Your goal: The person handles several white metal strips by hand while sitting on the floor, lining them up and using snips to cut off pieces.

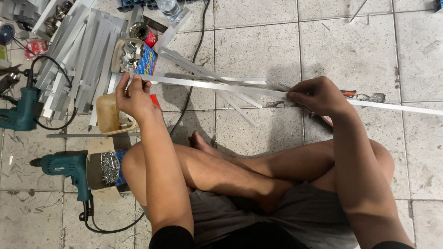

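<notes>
The tiled floor (350, 50) carries everything, and the person sits cross-legged on it at 6 o'clock. At 10 o'clock lies a heap of flat aluminium strips (80, 50), too many and too overlapped to count.

The long aluminium strip (217, 85) is held just above the floor at the centre, its long axis running nearly level from 9 o'clock to 3 o'clock, the right-hand end dipping slightly and passing out of view. The left hand (134, 97) pinches its left end, fingers clenched on the metal. The right hand (318, 96) grips it right of the middle, fingers closed round it. Beneath it about three shorter loose strips (230, 94) fan out towards 4 o'clock.

Two teal power drills lie at 9 o'clock: the upper drill (20, 110) and the lower drill (64, 168), each with a black cable.

Three open containers sit just beside the left hand. A cardboard box (99, 173) at 8 o'clock holds a pile of screws. A tan tub (108, 115) at 9 o'clock holds a few small metal pieces. A small carton (134, 55) at 11 o'clock is filled with small aluminium brackets. One red can (143, 33) lies beside it.
</notes>
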